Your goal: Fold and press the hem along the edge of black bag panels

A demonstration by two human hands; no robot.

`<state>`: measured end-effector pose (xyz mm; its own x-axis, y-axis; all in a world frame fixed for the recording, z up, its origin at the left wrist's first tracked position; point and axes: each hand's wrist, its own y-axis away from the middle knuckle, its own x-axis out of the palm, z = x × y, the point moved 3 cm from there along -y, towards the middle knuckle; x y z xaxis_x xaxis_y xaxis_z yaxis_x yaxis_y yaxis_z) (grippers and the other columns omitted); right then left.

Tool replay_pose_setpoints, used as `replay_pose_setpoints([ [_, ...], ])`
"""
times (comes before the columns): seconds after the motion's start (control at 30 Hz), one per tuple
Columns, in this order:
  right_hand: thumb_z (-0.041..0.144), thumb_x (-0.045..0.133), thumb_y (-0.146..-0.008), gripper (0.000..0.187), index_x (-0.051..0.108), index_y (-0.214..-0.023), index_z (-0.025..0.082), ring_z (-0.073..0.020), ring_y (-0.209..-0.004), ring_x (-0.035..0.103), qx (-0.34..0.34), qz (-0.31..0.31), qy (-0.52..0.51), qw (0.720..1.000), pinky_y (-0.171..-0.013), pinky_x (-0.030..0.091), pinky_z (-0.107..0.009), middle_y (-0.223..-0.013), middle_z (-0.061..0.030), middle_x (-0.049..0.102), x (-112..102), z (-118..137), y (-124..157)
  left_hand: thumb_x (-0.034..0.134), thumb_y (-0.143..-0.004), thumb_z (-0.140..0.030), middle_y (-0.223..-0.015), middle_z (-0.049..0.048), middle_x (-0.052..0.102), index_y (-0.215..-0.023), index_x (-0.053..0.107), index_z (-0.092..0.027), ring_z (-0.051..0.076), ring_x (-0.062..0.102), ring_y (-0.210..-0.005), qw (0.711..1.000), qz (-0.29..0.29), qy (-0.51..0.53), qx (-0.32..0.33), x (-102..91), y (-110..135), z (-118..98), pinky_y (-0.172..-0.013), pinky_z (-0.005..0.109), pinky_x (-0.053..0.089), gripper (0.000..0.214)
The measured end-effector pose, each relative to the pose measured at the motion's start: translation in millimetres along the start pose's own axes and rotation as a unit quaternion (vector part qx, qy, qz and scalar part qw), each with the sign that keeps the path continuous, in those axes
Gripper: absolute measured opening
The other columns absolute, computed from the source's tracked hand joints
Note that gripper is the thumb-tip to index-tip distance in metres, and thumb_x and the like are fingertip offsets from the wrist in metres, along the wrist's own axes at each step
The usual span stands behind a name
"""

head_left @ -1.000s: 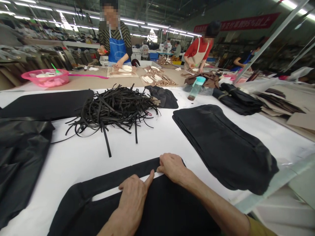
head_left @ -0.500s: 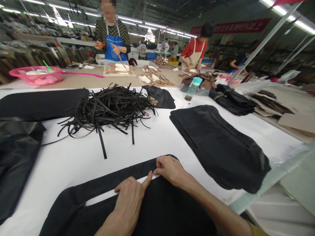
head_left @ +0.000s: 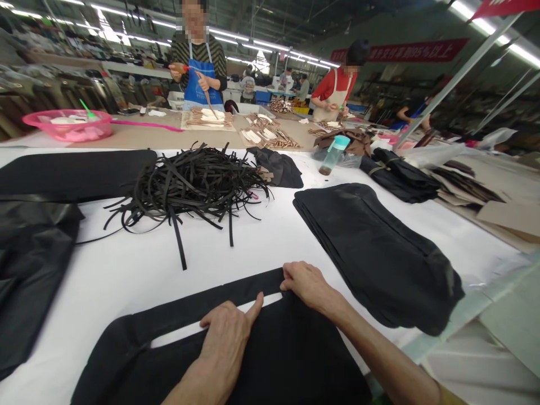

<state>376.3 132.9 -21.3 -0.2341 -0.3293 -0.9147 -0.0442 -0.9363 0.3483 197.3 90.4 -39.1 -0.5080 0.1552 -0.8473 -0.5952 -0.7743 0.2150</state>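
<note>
A black leather-like panel (head_left: 270, 354) with rounded corners lies in front of me. A narrow white strip (head_left: 177, 336) shows along its upper part; whether it is a slot or a piece laid on, I cannot tell. My left hand (head_left: 225, 343) rests on the panel across this strip, index finger stretched along it and thumb out to the side. At the panel's upper right corner, my right hand (head_left: 307, 286) pinches the edge between thumb and bent fingers, just past the strip's right end.
Black strips (head_left: 198, 188) lie heaped beyond the panel. A stack of black panels (head_left: 375, 253) is at right, black sheets (head_left: 34, 275) at left. A bottle (head_left: 335, 154) and pink basin (head_left: 70, 126) stand farther back. Two people work across the table (head_left: 139, 256).
My right hand has shifted slightly right, away from the left index finger, to the panel's corner. The left hand keeps its place on the panel. The whole view has shifted a little.
</note>
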Motion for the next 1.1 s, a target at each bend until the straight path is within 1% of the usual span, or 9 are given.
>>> replay_pose_setpoints([
  [0.1,0.021,0.056,-0.077,0.004,0.059,-0.074,0.02,-0.0149,-0.073,0.055,-0.009,-0.017,-0.015,1.0,-0.06,0.029,-0.025,-0.074,-0.0003,0.063,-2.7,1.9,4.5,0.035,-0.076,0.005,-0.065,0.0058,0.062,-0.137,0.009,-0.043,0.025,0.061,-0.051,1.0,0.015,-0.02,0.007,-0.4,0.5,-0.4,-0.046,0.036,0.048,0.082],
  [0.23,0.027,0.059,-0.077,0.006,0.059,-0.073,0.022,-0.0118,-0.07,0.054,-0.026,-0.007,-0.044,0.999,-0.059,0.03,-0.022,-0.071,0.0042,0.062,3.1,9.9,8.0,0.035,-0.076,0.005,-0.067,0.0056,0.062,-0.137,0.01,-0.044,0.024,0.061,-0.052,0.999,0.02,-0.04,0.006,-2.3,1.2,-0.5,-0.047,0.036,0.047,0.082],
  [0.43,0.026,0.062,-0.072,0.009,0.06,-0.067,0.021,-0.0157,-0.071,0.056,0.012,0.006,-0.017,1.0,-0.057,0.028,-0.025,-0.068,0.0006,0.062,9.3,11.2,1.9,0.039,-0.079,-0.001,-0.065,0.0044,0.06,-0.138,0.012,-0.042,0.023,0.058,-0.053,1.0,-0.008,-0.025,-0.015,3.1,2.1,-4.4,-0.049,0.035,0.044,0.077],
  [0.57,0.024,0.057,-0.076,0.011,0.056,-0.066,0.021,-0.0183,-0.072,0.057,0.008,-0.002,0.021,1.0,-0.059,0.029,-0.027,-0.069,-0.0012,0.062,6.6,11.6,7.9,0.04,-0.082,-0.01,-0.071,0.0055,0.06,-0.14,0.009,-0.036,0.024,0.058,-0.061,0.998,-0.043,-0.027,-0.037,8.3,8.8,-7.5,-0.057,0.041,0.044,0.071],
  [0.7,0.021,0.043,-0.084,0.015,0.051,-0.072,0.022,-0.0207,-0.074,0.057,-0.013,-0.021,0.056,0.998,-0.06,0.03,-0.029,-0.075,-0.0029,0.062,11.7,14.0,19.3,0.047,-0.081,-0.02,-0.085,0.0088,0.059,-0.14,0.018,-0.03,0.025,0.056,-0.075,0.991,-0.068,0.101,-0.048,11.2,26.7,3.3,-0.064,0.039,0.044,0.067],
  [0.77,0.022,0.04,-0.087,0.015,0.05,-0.075,0.024,-0.0219,-0.077,0.057,-0.017,-0.035,0.064,0.997,-0.061,0.031,-0.03,-0.08,-0.0031,0.062,13.9,18.8,22.6,0.055,-0.077,-0.027,-0.097,0.0133,0.058,-0.139,0.023,-0.019,0.027,0.055,-0.086,0.979,-0.094,0.179,-0.039,14.6,41.7,10.9,-0.07,0.04,0.045,0.07],
  [0.87,0.027,0.04,-0.088,0.017,0.049,-0.075,0.025,-0.0214,-0.074,0.056,-0.053,-0.046,0.042,0.997,-0.061,0.032,-0.031,-0.08,-0.0021,0.062,14.0,42.4,27.8,0.051,-0.08,-0.031,-0.112,0.0187,0.055,-0.127,0.039,-0.004,0.029,0.051,-0.101,0.965,-0.163,0.202,-0.045,24.8,70.2,18.5,-0.085,0.041,0.042,0.056],
  [0.97,0.027,0.045,-0.085,0.016,0.051,-0.071,0.026,-0.0181,-0.067,0.054,-0.125,0.002,-0.032,0.992,-0.06,0.033,-0.029,-0.07,0.0015,0.06,15.4,88.2,34.3,0.041,-0.087,-0.023,-0.112,0.0153,0.059,-0.116,0.05,-0.005,0.027,0.052,-0.104,0.957,-0.21,0.184,-0.079,42.9,96.3,22.5,-0.093,0.037,0.038,0.036],
  [1.1,0.023,0.052,-0.079,0.011,0.054,-0.068,0.024,-0.0155,-0.069,0.054,-0.222,0.038,-0.108,0.968,-0.062,0.032,-0.026,-0.069,0.0036,0.061,23.5,160.1,32.7,0.039,-0.086,-0.015,-0.114,0.0122,0.061,-0.113,0.053,-0.009,0.024,0.052,-0.109,0.943,-0.237,0.187,-0.142,65.5,115.0,31.9,-0.098,0.035,0.036,0.031],
])
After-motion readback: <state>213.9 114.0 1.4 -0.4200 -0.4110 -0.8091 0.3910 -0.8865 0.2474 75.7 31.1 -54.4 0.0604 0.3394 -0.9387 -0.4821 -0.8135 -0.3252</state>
